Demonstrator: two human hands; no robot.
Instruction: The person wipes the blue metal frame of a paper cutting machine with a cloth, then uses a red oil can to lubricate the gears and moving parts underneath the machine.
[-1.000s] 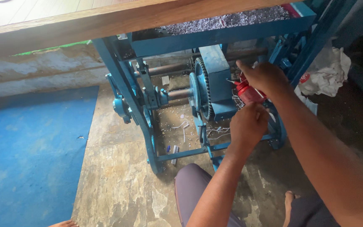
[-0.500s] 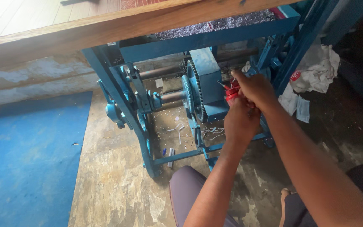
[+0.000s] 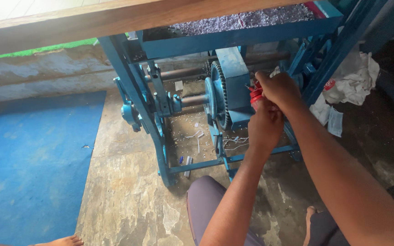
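Red part (image 3: 255,96) — both hands now closer together

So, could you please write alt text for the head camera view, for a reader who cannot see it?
Seen from above, a person's left hand and right hand meet on a small red object beside the toothed gear wheel of a blue metal-framed machine. The machine stands on a worn concrete floor by a blue mat, white crumpled cloth behind it.
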